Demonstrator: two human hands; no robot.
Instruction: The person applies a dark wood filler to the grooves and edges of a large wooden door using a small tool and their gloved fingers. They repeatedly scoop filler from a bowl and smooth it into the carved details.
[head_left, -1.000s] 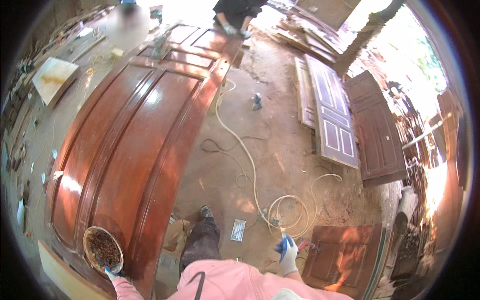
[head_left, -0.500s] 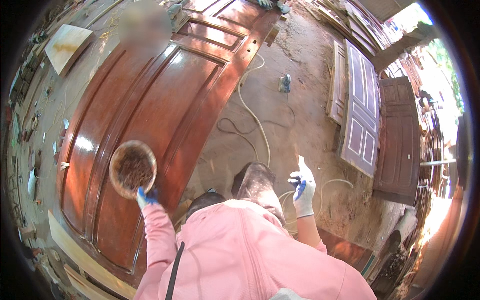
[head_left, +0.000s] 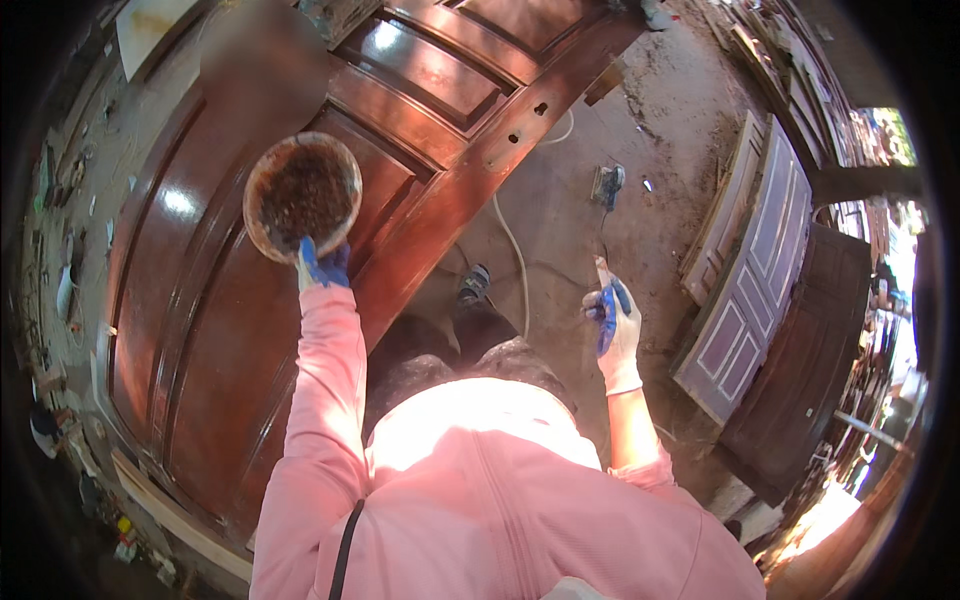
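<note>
My left hand, in a white and blue glove, is closed on the near rim of a round bowl. Dark reddish-brown stuff covers the inside of the bowl, which is above a large glossy red-brown panelled door. To the right, clear of the door, my right hand wears a matching glove. Its fingers are closed around a short, flat, pale piece with a brownish tip; its exact kind does not show.
A blue power tool with a cord lies on the dirt floor, and a pale hose runs near my feet. Grey-purple and dark brown panelled doors lean at right. A blurred person is at the door's far side.
My left hand and the bowl have moved up and farther forward over the door. My right hand has risen slightly, still holding the pale piece. The whole view has shifted.
</note>
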